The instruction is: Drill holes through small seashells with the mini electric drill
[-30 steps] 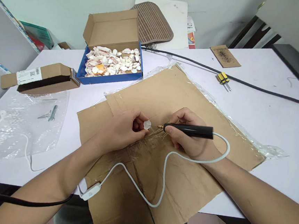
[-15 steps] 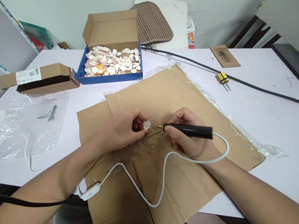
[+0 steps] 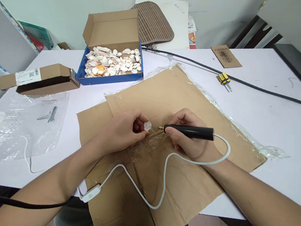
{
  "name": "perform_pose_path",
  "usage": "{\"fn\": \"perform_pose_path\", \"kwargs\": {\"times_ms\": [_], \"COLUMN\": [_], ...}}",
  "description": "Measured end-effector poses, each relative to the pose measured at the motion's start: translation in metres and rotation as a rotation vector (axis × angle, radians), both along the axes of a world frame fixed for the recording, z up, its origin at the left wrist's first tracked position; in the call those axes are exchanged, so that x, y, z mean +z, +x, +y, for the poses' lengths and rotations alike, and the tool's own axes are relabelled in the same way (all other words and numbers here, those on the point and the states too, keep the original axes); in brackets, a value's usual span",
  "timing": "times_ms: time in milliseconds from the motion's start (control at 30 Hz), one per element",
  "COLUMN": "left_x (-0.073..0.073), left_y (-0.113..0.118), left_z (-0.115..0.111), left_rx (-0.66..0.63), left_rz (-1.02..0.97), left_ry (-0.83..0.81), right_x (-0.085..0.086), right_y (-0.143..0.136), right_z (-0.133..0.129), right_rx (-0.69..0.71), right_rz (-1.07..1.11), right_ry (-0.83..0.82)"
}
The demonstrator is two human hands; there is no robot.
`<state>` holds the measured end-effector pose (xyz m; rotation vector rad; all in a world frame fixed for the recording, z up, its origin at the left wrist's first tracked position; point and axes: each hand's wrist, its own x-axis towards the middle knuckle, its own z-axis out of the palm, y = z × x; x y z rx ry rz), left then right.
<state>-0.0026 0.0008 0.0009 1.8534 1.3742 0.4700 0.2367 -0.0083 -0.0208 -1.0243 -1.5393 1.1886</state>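
Between its thumb and fingers, my left hand (image 3: 125, 130) pinches a small white shell (image 3: 147, 126) above the cardboard sheet (image 3: 151, 107). My right hand (image 3: 190, 136) is wrapped round a black pen-shaped rotary tool (image 3: 191, 131), held level from the right. The tool's thin bit points left and its tip is at the shell's right edge; whether it enters the shell is too small to tell. A white cable (image 3: 166, 170) loops from the tool's rear to an inline switch (image 3: 91, 193) near my left forearm.
Behind my hands stands an open blue box (image 3: 111, 80) of shells. An open cardboard box (image 3: 48, 77) and a plastic bag (image 3: 48, 135) with a small wrench lie left. A yellow screwdriver (image 3: 223, 78), a black cable (image 3: 260, 89) and a cardboard piece (image 3: 226, 56) lie back right.
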Motion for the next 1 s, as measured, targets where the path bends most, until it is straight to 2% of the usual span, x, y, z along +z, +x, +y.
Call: {"fn": "perform_pose_path", "kwargs": {"times_ms": [1000], "left_x": [0.0000], "left_y": [0.0010], "left_z": [0.0003], "left_rx": [0.007], "left_rz": [0.017], "left_ry": [-0.004], "right_x": [-0.0003], "right_y": [0.0001], "right_z": [0.0010], "right_rx": [-0.010], "right_rz": [-0.027], "right_ry": [-0.029]}}
